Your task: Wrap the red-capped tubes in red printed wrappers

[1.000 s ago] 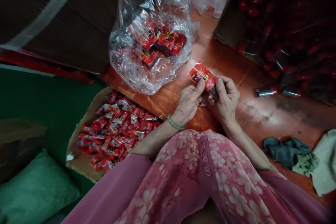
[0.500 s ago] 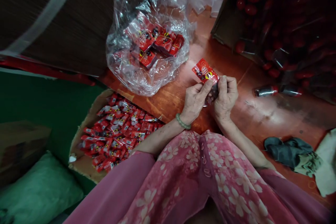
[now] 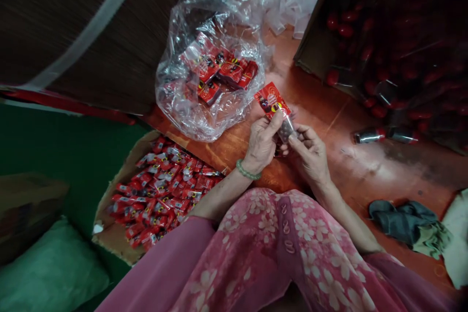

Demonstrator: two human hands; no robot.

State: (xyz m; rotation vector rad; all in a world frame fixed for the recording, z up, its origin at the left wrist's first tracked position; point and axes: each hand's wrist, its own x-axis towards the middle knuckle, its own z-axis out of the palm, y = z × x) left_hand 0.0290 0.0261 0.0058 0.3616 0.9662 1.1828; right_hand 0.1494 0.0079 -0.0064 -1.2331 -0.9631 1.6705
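Note:
A flat red printed plastic sleeve (image 3: 271, 100) with a see-through, dark-looking lower part is held above the wooden table. My left hand (image 3: 261, 139), a green bangle at its wrist, closes on the sleeve with the thumb pressed on its face. The thumb and fingers of my right hand (image 3: 310, 151) pinch its lower right end. Whether it is one sleeve or several layers, I cannot tell. Beyond my hands, a clear plastic bag (image 3: 208, 129) lies open, with bundles of similar red sleeves (image 3: 232, 69) inside.
At lower left stands a cardboard box (image 3: 104, 204) full of small red-wrapped pieces (image 3: 164, 195). Two dark, red-capped tubes (image 3: 369, 135) lie right of my hands, beside a box of more at upper right. Dark cloth (image 3: 402, 219) and translucent plastic pieces (image 3: 302, 0) are on the table.
The sleeve has shifted slightly left. My right hand has moved from a tight grip by its upper right side to pinching the lower end, its fingers loosened, and more of the see-through part shows.

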